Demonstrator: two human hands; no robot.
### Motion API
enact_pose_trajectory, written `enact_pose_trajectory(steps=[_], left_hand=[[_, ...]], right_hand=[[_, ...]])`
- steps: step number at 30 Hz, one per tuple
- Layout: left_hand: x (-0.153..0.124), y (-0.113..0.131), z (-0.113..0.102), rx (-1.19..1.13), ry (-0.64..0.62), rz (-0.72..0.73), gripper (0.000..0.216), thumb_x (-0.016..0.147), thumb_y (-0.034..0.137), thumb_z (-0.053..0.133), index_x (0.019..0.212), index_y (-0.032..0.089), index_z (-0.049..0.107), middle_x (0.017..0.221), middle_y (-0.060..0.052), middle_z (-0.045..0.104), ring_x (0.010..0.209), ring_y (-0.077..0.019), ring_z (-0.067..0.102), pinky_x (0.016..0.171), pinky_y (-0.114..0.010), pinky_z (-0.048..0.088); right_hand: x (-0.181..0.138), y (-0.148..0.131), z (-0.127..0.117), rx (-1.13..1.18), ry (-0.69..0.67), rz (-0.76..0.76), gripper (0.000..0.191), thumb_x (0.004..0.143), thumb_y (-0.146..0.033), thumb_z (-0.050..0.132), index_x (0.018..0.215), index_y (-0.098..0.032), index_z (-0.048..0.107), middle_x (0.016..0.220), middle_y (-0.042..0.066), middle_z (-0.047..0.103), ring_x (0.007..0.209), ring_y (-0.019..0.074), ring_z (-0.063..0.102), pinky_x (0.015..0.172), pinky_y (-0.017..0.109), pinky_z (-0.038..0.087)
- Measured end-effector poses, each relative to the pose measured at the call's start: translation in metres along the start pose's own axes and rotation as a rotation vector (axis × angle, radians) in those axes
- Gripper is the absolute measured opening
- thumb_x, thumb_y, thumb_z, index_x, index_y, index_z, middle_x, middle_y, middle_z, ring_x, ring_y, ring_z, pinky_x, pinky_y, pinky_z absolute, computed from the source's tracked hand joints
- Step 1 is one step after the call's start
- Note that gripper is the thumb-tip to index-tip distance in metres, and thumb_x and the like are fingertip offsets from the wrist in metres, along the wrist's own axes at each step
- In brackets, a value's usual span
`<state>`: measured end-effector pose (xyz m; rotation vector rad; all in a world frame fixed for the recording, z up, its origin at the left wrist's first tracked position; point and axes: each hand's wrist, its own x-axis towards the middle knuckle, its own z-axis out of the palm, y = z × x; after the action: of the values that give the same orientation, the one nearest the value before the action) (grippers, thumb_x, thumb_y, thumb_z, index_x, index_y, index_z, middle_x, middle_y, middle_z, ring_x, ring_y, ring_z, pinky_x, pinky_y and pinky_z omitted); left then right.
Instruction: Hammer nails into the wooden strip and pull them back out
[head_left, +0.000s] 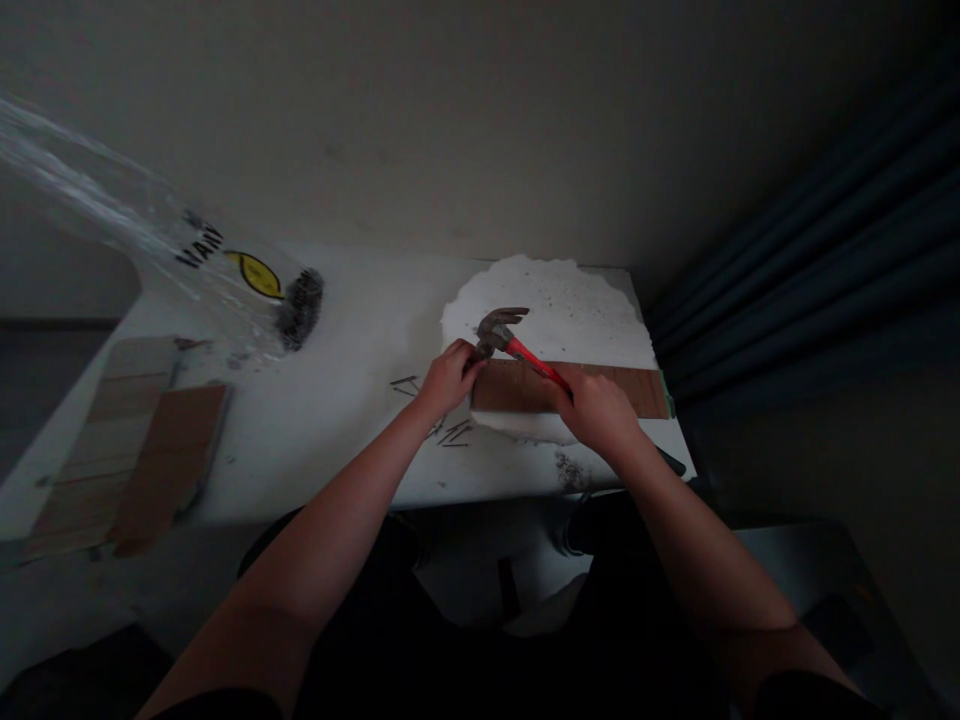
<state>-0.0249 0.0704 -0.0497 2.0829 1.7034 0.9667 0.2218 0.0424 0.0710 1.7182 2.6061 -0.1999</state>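
A claw hammer (529, 356) with a red handle is in my right hand (600, 408), whose fingers wrap round the grip. Its head reaches the left end of a brown board (514, 388), right beside my left hand (448, 378). The fingers of my left hand are pinched together at that board end. What they hold is too small and dark to make out. Beneath the board lies a white, ragged-edged slab (551, 300) with dark specks. Several loose nails (455, 434) are scattered on the white table just below my left hand.
The white table (337, 440) stands against a wall. On its left lie a brown board (171, 450) and a pale plank (97, 440). A clear plastic bag (217, 260) with a yellow print stands behind them. Dark curtains (817, 240) hang at right.
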Motion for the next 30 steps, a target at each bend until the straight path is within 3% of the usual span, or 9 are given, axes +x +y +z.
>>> enact_pose_trajectory(steps=[6,11,18,24,30], left_hand=[[0.001,-0.005,0.002,-0.026,0.015,0.02,0.008,0.091,0.025,0.054,0.089,0.019,0.057,0.093,-0.006,0.061,0.087,-0.0198,0.06,0.08,-0.033,0.05],[0.002,-0.005,0.001,-0.003,-0.004,0.003,0.013,0.091,0.028,0.055,0.083,0.018,0.056,0.089,-0.007,0.06,0.084,-0.0201,0.06,0.078,-0.034,0.049],[0.001,-0.003,-0.006,-0.085,-0.029,0.015,0.017,0.09,0.033,0.054,0.091,0.018,0.063,0.095,-0.007,0.063,0.087,-0.02,0.062,0.082,-0.035,0.051],[-0.002,-0.011,-0.012,0.011,-0.035,0.13,0.035,0.078,0.045,0.069,0.101,0.018,0.067,0.105,-0.011,0.065,0.105,-0.0277,0.059,0.096,-0.043,0.048],[-0.002,-0.007,-0.008,-0.019,0.008,0.071,0.028,0.085,0.043,0.062,0.1,0.02,0.067,0.107,-0.009,0.065,0.103,-0.0246,0.06,0.093,-0.04,0.049]], right_hand=[[0.0,0.001,0.002,0.002,0.064,-0.004,0.048,0.102,-0.049,0.026,0.121,-0.025,0.062,0.082,0.009,0.071,0.068,0.0238,0.063,0.062,0.032,0.036],[0.0,0.0,0.003,-0.014,0.022,-0.015,0.045,0.101,-0.047,0.029,0.122,-0.026,0.062,0.085,0.01,0.072,0.071,0.0247,0.064,0.063,0.032,0.037],[0.0,0.0,0.002,-0.01,0.029,0.004,0.045,0.102,-0.048,0.027,0.122,-0.025,0.061,0.085,0.009,0.072,0.07,0.0241,0.064,0.063,0.031,0.037],[0.0,0.001,0.004,-0.006,0.023,-0.006,0.048,0.102,-0.05,0.025,0.124,-0.027,0.06,0.085,0.009,0.072,0.07,0.0249,0.065,0.063,0.032,0.037],[-0.001,0.004,0.003,0.0,0.031,-0.011,0.047,0.102,-0.048,0.027,0.126,-0.027,0.06,0.085,0.009,0.072,0.07,0.0243,0.064,0.064,0.032,0.037]])
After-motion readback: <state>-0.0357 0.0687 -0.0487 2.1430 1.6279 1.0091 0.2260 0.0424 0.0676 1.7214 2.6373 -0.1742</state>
